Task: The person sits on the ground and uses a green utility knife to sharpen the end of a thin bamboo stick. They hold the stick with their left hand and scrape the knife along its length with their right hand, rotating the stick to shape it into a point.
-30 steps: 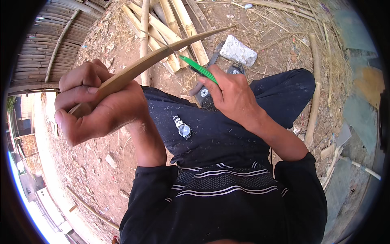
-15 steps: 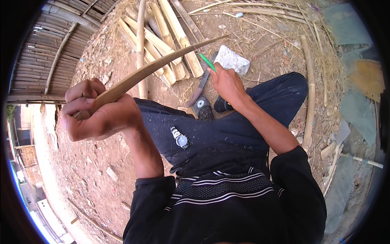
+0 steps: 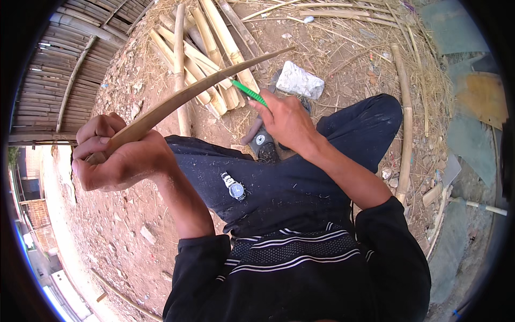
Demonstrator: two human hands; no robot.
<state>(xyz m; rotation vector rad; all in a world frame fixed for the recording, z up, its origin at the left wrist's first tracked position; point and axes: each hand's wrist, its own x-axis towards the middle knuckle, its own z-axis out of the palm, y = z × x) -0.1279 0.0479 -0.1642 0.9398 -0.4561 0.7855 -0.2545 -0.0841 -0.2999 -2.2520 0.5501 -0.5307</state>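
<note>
the left hand (image 3: 126, 155) was curled tight around the near end of a long wooden strip (image 3: 188, 94), which slanted up and away above the split bamboo pieces (image 3: 225, 32) on the ground (image 3: 129, 214). the right hand (image 3: 289, 123) gripped a green ribbed tool (image 3: 249, 92), its tip close below the strip — whether touching, one could not tell — while a watch (image 3: 234, 188) lay on the dark trousers (image 3: 289, 188).

Shirt (image 3: 316, 287): black, loose short sleeves (image 3: 203, 257); chest band (image 3: 300, 249) in grey dotted print, edged by paired white stripes (image 3: 308, 258). Trousers (image 3: 289, 185): dark navy, pale-flecked. Shoe (image 3: 267, 154): dark grey, round white star patch (image 3: 260, 139). Left hand (image 3: 123, 155), right hand (image 3: 292, 123): bare.
</note>
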